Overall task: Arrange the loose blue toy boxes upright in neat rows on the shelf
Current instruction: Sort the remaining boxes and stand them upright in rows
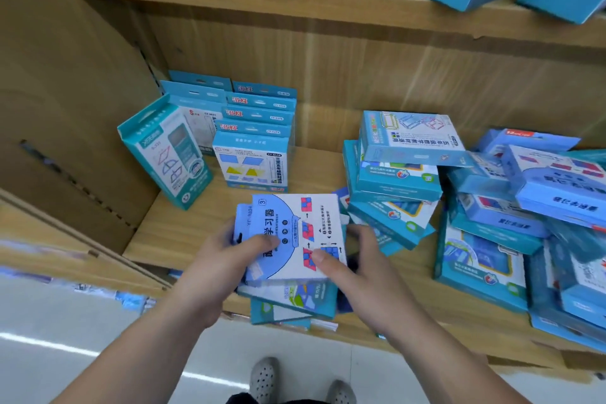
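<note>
A flat blue and white toy box (296,233) lies on top of a small stack at the front edge of the wooden shelf (183,239). My left hand (226,259) grips its left side with the thumb on top. My right hand (354,262) holds its right side, thumb pressed on the face. Under it lies a teal box (295,302). At the back left, several blue boxes (252,157) stand upright in rows, with one taller teal box (165,151) leaning beside them.
A loose heap of blue boxes (492,207) fills the right half of the shelf, some overhanging the front edge. A cardboard wall (65,108) closes the left side. The upper shelf (328,0) carries plastic tubs and teal boxes. My feet stand on the pale floor below.
</note>
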